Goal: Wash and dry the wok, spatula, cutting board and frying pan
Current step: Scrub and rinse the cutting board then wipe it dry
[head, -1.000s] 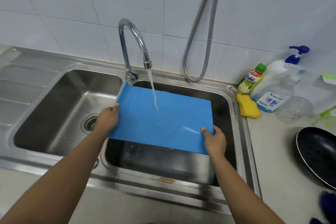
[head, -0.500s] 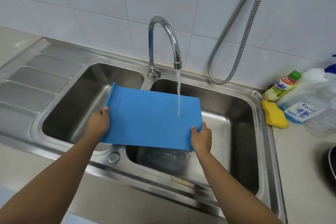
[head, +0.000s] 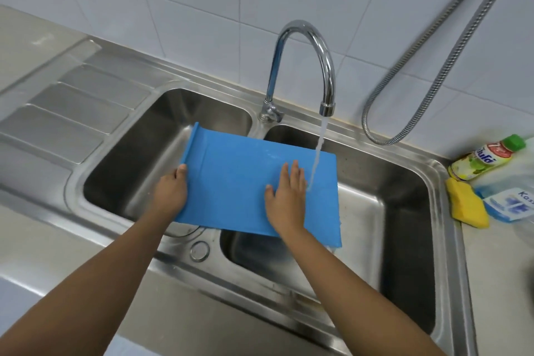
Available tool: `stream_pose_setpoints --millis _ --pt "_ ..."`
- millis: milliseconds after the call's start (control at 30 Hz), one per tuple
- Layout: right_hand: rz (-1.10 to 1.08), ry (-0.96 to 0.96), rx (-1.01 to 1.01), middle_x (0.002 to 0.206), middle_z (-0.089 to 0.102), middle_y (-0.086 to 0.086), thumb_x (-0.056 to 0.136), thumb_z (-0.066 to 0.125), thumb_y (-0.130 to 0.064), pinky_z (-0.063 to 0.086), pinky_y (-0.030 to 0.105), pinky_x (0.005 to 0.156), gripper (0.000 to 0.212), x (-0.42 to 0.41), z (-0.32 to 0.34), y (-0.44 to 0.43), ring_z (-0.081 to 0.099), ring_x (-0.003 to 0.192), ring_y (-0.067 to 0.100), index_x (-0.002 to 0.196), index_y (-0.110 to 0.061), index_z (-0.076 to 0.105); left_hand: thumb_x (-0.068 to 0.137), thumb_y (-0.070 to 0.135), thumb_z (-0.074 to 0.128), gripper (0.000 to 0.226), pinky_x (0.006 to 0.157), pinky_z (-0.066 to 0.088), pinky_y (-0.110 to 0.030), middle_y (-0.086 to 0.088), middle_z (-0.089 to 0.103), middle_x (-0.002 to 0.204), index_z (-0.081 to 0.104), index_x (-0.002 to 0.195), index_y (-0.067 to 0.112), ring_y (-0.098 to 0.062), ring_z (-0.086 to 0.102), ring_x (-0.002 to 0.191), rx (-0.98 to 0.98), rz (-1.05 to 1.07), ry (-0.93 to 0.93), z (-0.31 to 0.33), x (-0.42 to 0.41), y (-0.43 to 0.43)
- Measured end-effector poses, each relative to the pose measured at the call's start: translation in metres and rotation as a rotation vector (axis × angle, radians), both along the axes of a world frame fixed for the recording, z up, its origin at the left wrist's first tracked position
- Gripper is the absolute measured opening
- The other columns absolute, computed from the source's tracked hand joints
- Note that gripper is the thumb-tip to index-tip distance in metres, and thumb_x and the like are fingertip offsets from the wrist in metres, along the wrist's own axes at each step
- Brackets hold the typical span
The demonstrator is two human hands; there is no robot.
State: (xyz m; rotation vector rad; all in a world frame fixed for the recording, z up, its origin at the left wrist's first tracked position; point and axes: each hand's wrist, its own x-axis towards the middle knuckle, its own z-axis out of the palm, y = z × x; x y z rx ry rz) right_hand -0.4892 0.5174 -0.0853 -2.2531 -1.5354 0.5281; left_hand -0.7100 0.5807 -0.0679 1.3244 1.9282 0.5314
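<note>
Right grip (head: 286, 199) has let go of the near right corner and now lies flat on the blue cutting board (head: 237, 182), fingers straight, just beside the water stream (head: 318, 153). Left grip (head: 170, 193) still clasps the left edge. The board has moved left and spans the divider of the sink (head: 442, 182). Judgement: plain rinsing gives way to hand-rubbing, and drying is not begun.
</note>
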Motion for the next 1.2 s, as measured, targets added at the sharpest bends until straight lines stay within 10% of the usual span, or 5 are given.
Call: stream_pose_setpoints --millis 600,933,1200 --pt "-0.079 -0.202 0.086 0.162 -0.02 0.01 0.095 0.049 -0.026 -0.007 0.059 0.116 0.088 -0.006 0.029 0.142 -0.012 0.15 0.03 0.153 -0.007 -0.013 0.106 0.041 0.027 0.048 0.08 0.032 -0.032 -0.017 0.061 0.115 0.06 0.111 0.007 -0.025 0.048 0.092 0.005 0.023 -0.034 -0.022 -0.014 -0.002" --pt "-0.04 -0.21 0.055 0.164 -0.012 0.007 0.098 0.049 -0.036 0.002 0.052 0.12 0.081 0.021 0.027 0.104 0.0 0.15 0.033 0.156 -0.011 -0.001 0.105 0.044 0.025 0.051 0.08 0.034 -0.035 -0.012 0.058 0.105 0.059 0.112 0.007 -0.024 0.049 0.092 0.002 -0.013 -0.054 -0.025 -0.019 -0.002" --pt "-0.464 -0.011 -0.118 0.164 0.002 0.013 0.097 0.052 -0.043 0.011 0.05 0.118 0.081 0.083 0.006 0.005 0.011 0.147 0.04 0.157 -0.014 0.007 0.101 0.048 0.037 0.052 0.082 0.039 -0.035 -0.012 0.061 0.111 0.057 0.125 0.006 -0.035 0.058 0.108 -0.011 -0.059 -0.12 -0.014 -0.028 -0.001"
